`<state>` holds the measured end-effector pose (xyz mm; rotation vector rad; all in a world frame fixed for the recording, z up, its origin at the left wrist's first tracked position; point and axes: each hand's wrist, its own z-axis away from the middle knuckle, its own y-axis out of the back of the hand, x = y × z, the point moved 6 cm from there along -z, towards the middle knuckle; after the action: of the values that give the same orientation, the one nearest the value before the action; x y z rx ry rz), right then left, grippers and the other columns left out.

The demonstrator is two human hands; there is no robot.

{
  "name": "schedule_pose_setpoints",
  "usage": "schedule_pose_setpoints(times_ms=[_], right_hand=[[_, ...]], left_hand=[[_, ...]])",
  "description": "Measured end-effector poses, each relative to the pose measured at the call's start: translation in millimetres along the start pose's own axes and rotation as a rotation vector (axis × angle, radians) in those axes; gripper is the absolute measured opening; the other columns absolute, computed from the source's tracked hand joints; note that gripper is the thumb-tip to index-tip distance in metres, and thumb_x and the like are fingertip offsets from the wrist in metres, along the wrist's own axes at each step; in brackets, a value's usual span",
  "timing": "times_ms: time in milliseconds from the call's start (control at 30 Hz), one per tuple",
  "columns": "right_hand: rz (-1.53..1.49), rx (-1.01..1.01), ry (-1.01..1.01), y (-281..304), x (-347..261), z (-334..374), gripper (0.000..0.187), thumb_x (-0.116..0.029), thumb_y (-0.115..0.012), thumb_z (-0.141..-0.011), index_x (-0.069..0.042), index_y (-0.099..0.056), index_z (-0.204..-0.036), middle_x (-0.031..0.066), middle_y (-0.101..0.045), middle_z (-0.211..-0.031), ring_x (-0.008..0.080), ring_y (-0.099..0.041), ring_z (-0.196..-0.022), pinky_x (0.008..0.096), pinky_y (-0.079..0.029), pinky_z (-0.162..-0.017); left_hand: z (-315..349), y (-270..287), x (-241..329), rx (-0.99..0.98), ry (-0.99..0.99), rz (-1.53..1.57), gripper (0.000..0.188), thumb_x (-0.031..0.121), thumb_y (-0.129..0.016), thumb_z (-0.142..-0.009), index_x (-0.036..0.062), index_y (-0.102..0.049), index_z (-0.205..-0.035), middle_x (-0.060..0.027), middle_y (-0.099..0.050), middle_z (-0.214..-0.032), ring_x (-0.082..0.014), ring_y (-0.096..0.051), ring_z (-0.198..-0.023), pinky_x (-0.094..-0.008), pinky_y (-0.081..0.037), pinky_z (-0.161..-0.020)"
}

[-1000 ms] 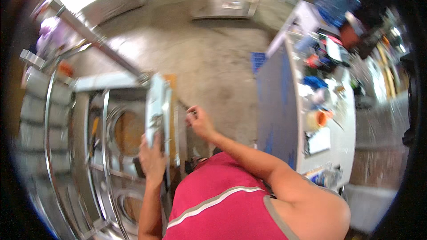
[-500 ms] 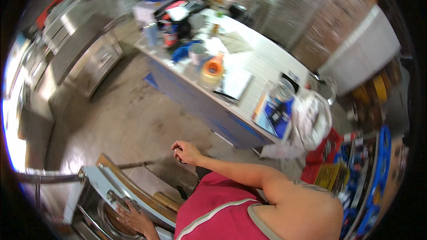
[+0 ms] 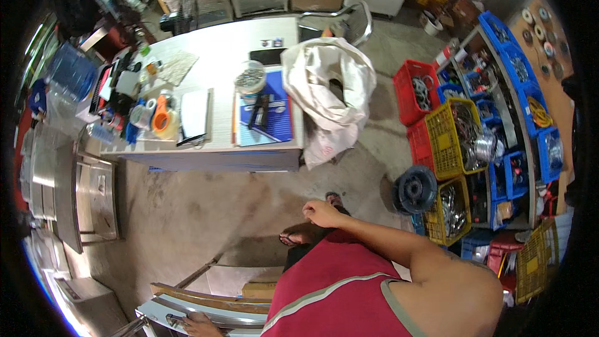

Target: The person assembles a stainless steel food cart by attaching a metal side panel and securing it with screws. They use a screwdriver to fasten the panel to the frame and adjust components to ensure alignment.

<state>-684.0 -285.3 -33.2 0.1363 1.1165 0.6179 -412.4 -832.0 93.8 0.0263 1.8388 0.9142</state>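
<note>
At the lower left, my left hand (image 3: 201,325) rests on a pale blue-grey metal panel (image 3: 163,309), its fingers stretched out beside a small metal latch (image 3: 174,319). Part of that hand is cut off by the lower edge. My right hand (image 3: 323,213) hangs in front of my body over the concrete floor, fingers curled in. Whatever it may hold is hidden by the fingers. Along the panel's far side runs a brown wooden-looking strip (image 3: 212,297).
Ahead stands a white table (image 3: 231,43) with tape rolls, a blue book (image 3: 274,118) and a tub of small parts (image 3: 249,78). A white sack (image 3: 327,81) hangs over its right end. Red and yellow crates (image 3: 448,143), a black spool (image 3: 415,190) and parts shelves line the right.
My view has swung to the right, bringing the crates and shelves into fuller sight. My left hand stays at the panel near the latch; my right hand remains curled before my body.
</note>
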Motion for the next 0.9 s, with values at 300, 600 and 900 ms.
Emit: schedule_pose_setpoints(times_ms=[300, 600, 900], right_hand=[[-0.323, 0.140, -0.162, 140.1, 182.2, 93.7, 0.037, -0.015, -0.058, -0.095, -0.002, -0.060, -0.130, 0.0150, -0.075, -0.117, 0.0297, -0.071, -0.108, 0.0415, -0.055, -0.090], [-0.318, 0.486, -0.159, 390.2, 262.4, 156.7, 0.030, -0.014, -0.061, -0.100, 0.001, -0.059, -0.125, 0.0147, -0.076, -0.113, 0.0291, -0.073, -0.101, 0.0391, -0.055, -0.087], [-0.551, 0.670, -0.288, 504.2, 322.7, 149.1, 0.023, -0.010, -0.052, -0.106, 0.006, -0.059, -0.120, 0.0171, -0.076, -0.103, 0.0214, -0.072, -0.088, 0.0342, -0.056, -0.083]], left_hand=[[-10.3, 62.3, 71.0, 0.047, 0.099, 0.916, 0.060, 0.038, -0.069, -0.095, 0.0041, -0.056, -0.143, -0.0256, -0.046, -0.153, -0.0403, -0.041, -0.145, -0.0517, -0.032, -0.120], [130.8, 471.8, 496.8, -0.385, -1.554, 0.917, 0.045, 0.032, -0.068, -0.095, 0.0101, -0.062, -0.135, -0.0207, -0.064, -0.128, -0.0410, -0.064, -0.113, -0.0507, -0.052, -0.096], [184.9, 794.0, 668.4, -0.094, -1.848, 1.181, 0.037, 0.030, -0.066, -0.095, 0.0097, -0.063, -0.126, -0.0188, -0.067, -0.116, -0.0412, -0.066, -0.109, -0.0497, -0.055, -0.090]])
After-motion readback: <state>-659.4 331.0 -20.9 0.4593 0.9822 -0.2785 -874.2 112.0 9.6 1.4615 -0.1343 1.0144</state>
